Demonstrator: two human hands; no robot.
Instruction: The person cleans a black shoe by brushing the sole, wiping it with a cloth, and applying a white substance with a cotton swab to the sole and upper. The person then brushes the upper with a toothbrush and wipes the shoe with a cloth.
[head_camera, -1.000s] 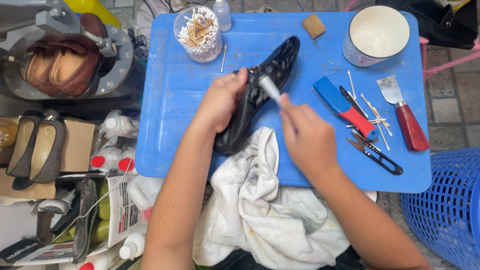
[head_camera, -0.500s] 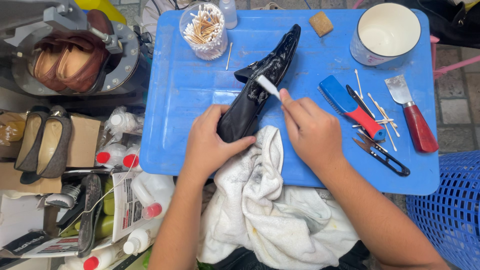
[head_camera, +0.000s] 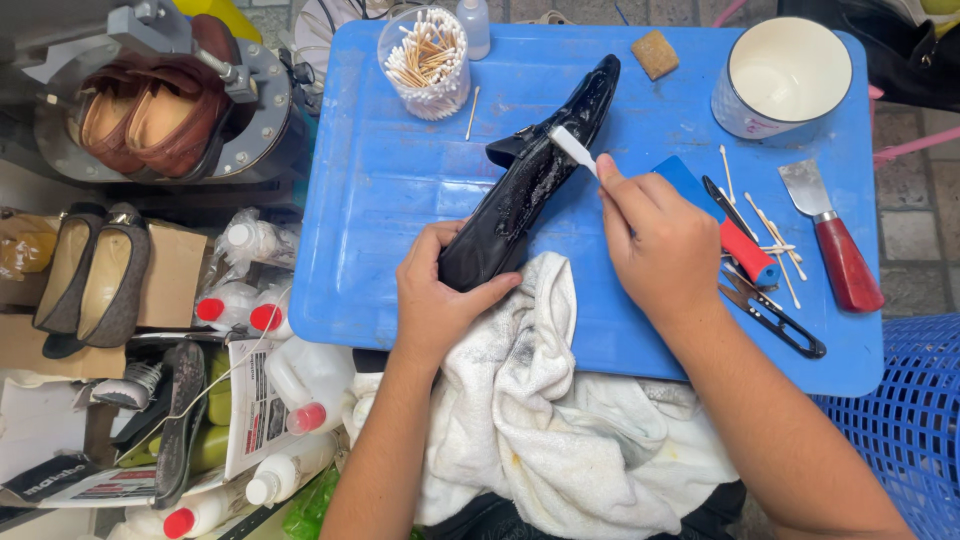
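A black glossy shoe (head_camera: 540, 180) lies sole-up and slanted on the blue table top (head_camera: 400, 200), its toe pointing to the far right. My left hand (head_camera: 440, 295) grips the shoe's heel end. My right hand (head_camera: 660, 240) holds a small white brush (head_camera: 573, 148), whose head rests against the shoe's sole edge. A white stained cloth (head_camera: 540, 420) lies under the heel and over my lap.
On the table stand a clear jar of cotton swabs (head_camera: 425, 50), a white cup (head_camera: 783, 75), a red-handled scraper (head_camera: 835, 240), a blue-and-red tool (head_camera: 730, 235), black snips (head_camera: 775, 320) and loose swabs. Brown shoes in a metal machine (head_camera: 160, 100), bottles and grey flats crowd the left; a blue basket (head_camera: 915, 420) is right.
My left hand slid from the middle of the shoe down to its heel end. The right hand with the brush stayed at the sole, shifting slightly.
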